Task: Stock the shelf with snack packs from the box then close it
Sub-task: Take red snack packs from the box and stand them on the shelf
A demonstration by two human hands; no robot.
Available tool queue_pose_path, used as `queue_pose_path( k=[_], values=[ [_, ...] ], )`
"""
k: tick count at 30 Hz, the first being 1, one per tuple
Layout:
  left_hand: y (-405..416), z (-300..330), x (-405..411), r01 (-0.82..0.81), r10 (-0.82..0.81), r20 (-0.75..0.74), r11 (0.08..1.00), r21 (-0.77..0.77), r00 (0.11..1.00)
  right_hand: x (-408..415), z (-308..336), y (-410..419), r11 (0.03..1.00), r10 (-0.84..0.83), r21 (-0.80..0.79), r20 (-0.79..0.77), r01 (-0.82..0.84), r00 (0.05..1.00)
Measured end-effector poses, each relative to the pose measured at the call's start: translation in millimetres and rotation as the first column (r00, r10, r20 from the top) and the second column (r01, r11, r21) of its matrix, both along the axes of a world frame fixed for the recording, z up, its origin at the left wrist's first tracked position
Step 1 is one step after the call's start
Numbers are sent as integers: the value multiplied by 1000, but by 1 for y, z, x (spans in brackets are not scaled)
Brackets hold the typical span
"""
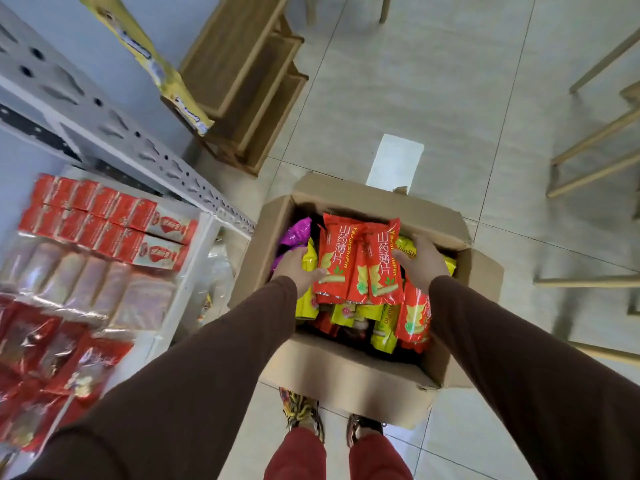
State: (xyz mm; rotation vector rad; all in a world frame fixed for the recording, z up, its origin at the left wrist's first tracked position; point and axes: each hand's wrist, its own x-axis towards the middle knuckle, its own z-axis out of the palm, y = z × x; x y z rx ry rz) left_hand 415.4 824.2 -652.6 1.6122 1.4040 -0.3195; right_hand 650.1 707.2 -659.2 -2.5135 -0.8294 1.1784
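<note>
The person is wearing long, dark brown sleeves (519, 358) that are reaching right down to the wrists of the left hand (294, 268) and the right hand (424, 261). Red trousers (336, 459) are showing at the near edge, and patterned, multicoloured open shoes (299, 410) are covering the feet.

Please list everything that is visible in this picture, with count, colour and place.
cardboard box: one, brown, open, on the floor in front of the feet
red snack packs: a bunch, held above the box
yellow snack packs: several, inside the box
purple pack: one, box's far left corner
shelf: one, white metal, at left
red boxes: two rows, on the shelf
wooden stand: one, far side of the shelf
left hand: holds the bunch's left side
right hand: holds its right side
</note>
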Motion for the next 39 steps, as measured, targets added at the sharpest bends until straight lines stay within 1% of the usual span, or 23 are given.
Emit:
queue_pose_path(
  k=[3, 7, 10, 12, 15, 18, 20, 23, 25, 27, 31, 33, 36, 39],
  values=[
    [11, -40, 8, -35, 35, -2, 999, -27, 999, 13, -38, 14, 999, -51, -2, -42, 51, 998],
    [18, -89, 18, -134, 135, -5, 982, -131, 991, 24, -80, 29, 988, -152, -4, -118, 153, 981],
    [19, -116, 25, -138, 139, -8, 969, -207, 990, 30, -111, 36, 976, -216, -24, -203, 216, 955],
    [19, -130, 28, -140, 141, -15, 964, -225, 990, 29, -123, 41, 970, -240, -24, -239, 241, 941],
    [19, -142, 28, -129, 123, -40, 954, -269, 992, 27, -133, 49, 964, -261, -13, -253, 266, 932],
    [17, -147, 27, -129, 123, -36, 934, -332, 992, 26, -140, 53, 956, -291, -46, -288, 290, 912],
    [14, -146, 29, -160, 166, -17, 913, -374, 986, 25, -142, 53, 952, -303, -67, -307, 297, 902],
    [5, -136, 27, -223, 247, 15, 897, -381, 969, 25, -140, 50, 947, -313, -31, -291, 318, 904],
    [1, -124, 21, -270, 309, 49, 888, -372, 950, 24, -128, 50, 940, -321, 17, -299, 342, 899],
    [-3, -108, 14, -313, 364, 85, 880, -357, 927, 20, -102, 53, 933, -306, 77, -345, 352, 887],
    [-3, -50, -2, -394, 455, 168, 868, -301, 874, 6, -36, 68, 932, -220, 165, -447, 322, 867],
    [-2, -9, -15, -424, 485, 226, 864, -269, 845, -5, 8, 74, 932, -169, 205, -481, 298, 860],
    [-5, 60, -37, -432, 471, 313, 882, -187, 825, -27, 82, 81, 925, -105, 256, -536, 280, 837],
    [-12, 133, -57, -502, 519, 364, 852, -147, 774, -50, 153, 82, 910, -9, 343, -546, 234, 838]
  ],
)
